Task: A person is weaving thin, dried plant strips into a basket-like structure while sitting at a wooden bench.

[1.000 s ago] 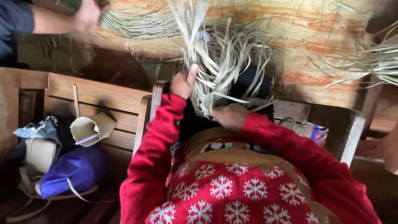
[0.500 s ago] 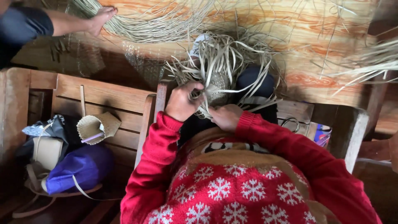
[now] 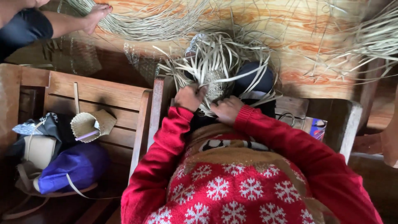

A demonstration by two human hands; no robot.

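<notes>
I look down over my red snowflake sweater [image 3: 240, 182] at a half-woven basket of pale straw strips [image 3: 219, 66] resting on my lap. My left hand [image 3: 188, 97] pinches strips at the basket's left side. My right hand [image 3: 226, 110] presses on the woven part just below its middle. Loose strip ends fan out upward and sideways from the weave.
A wooden chair [image 3: 99, 95] to my left holds a small woven cone basket [image 3: 89, 124], a purple bag [image 3: 74, 166] and other bags. Another person's bare foot [image 3: 97, 14] rests on a heap of straw [image 3: 145, 20] on the wooden floor. More straw lies at the top right [image 3: 369, 41].
My left hand has come down from the raised strips to the basket's left side. The basket has dropped lower onto my lap, and the other person's foot has shifted right.
</notes>
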